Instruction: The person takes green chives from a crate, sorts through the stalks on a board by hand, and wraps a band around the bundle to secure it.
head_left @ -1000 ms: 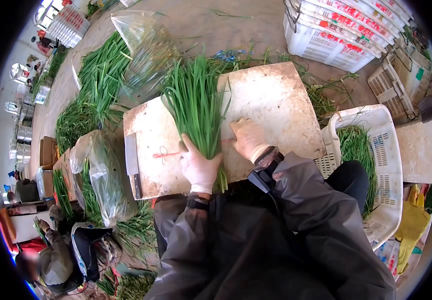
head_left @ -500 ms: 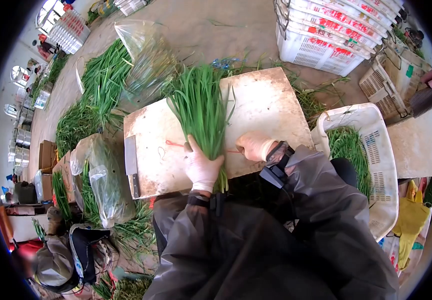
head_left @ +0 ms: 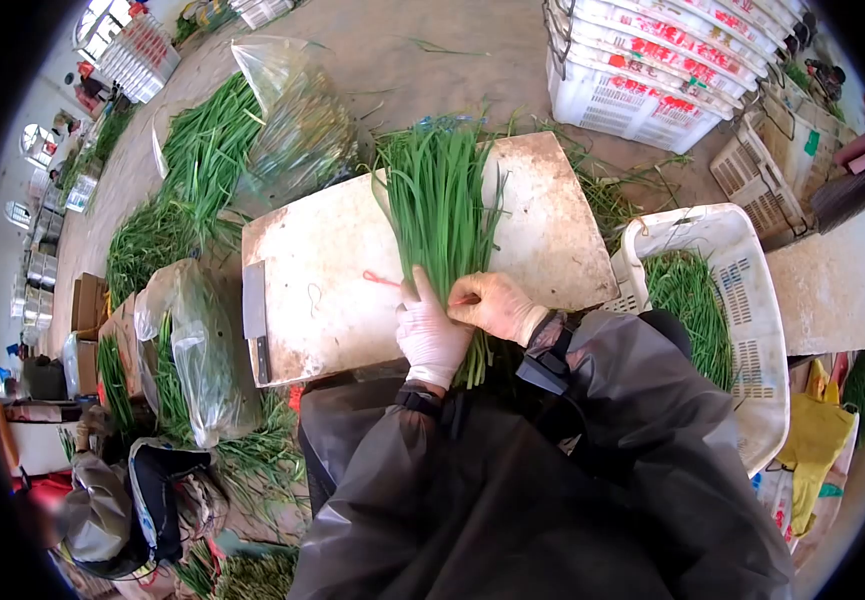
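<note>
A bunch of long green chives (head_left: 442, 200) lies across the white board, leaves pointing away from me and stems over the near edge. My left hand (head_left: 430, 335), in a pale glove, is closed round the stems. A thin red tie (head_left: 382, 278) runs under the bunch, one looped end showing on the left. My right hand (head_left: 495, 306), also gloved, presses against the right side of the stems with its fingers pinched on the tie's other end, which is mostly hidden. A knife (head_left: 256, 310) with a dark handle rests at the board's left edge.
The stained white board (head_left: 327, 240) lies before me. To the right stands a white crate (head_left: 752, 300) holding greens; stacked crates (head_left: 642, 95) rise behind. Left are a clear bag (head_left: 217, 360) and piled greens (head_left: 217, 150). Another person (head_left: 102, 510) sits at lower left.
My right hand has moved left, from beside the bunch to its stems, drawing the red tie in. The bunch and my left hand appear further right in view.
</note>
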`<state>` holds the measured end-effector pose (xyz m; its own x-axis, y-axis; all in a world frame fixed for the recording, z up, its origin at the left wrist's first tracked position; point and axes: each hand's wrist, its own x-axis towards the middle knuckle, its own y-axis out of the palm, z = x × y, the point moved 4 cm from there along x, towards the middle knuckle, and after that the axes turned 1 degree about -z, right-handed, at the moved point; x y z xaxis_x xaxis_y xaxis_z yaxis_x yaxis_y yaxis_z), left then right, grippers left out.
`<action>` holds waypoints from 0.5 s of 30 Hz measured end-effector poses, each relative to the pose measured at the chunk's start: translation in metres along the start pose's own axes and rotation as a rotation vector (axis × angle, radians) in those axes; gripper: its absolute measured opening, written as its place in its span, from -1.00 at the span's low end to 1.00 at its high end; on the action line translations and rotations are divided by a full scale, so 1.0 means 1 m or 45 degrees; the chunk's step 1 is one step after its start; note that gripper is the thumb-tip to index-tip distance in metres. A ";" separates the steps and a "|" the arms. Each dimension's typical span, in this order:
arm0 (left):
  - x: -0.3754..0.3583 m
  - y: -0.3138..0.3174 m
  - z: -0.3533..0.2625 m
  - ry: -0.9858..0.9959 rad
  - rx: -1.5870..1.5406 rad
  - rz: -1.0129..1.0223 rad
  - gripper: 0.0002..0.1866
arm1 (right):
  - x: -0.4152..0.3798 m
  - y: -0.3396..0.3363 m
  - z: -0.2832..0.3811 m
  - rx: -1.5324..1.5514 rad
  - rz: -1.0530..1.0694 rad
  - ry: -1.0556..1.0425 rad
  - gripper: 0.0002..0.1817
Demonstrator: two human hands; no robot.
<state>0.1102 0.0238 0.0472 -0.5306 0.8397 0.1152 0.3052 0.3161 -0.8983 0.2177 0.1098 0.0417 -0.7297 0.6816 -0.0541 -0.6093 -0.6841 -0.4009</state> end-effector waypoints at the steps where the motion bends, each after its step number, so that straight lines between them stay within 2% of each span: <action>1: 0.000 0.001 0.002 0.006 -0.004 -0.017 0.04 | 0.000 0.002 -0.002 -0.011 0.000 -0.015 -0.76; 3: 0.000 0.003 0.003 -0.001 -0.009 -0.031 0.01 | 0.000 0.006 -0.005 -0.034 0.000 -0.039 -0.77; 6: 0.001 0.004 0.003 -0.049 -0.034 0.009 0.00 | 0.003 0.012 -0.010 0.402 0.001 -0.022 -0.77; 9: 0.001 -0.001 0.001 -0.066 -0.055 0.020 0.00 | 0.009 0.010 -0.011 0.411 0.115 0.023 -0.78; 13: 0.001 0.000 0.003 -0.077 -0.131 0.026 -0.01 | 0.003 0.005 0.013 -0.203 0.018 -0.162 -0.81; 15: 0.000 -0.001 0.006 -0.075 -0.190 0.091 0.16 | 0.004 0.007 0.011 -0.210 0.014 -0.219 -0.83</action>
<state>0.1049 0.0213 0.0458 -0.5472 0.8367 0.0244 0.4557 0.3222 -0.8298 0.2070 0.1049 0.0491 -0.7866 0.6107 0.0915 -0.5526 -0.6299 -0.5458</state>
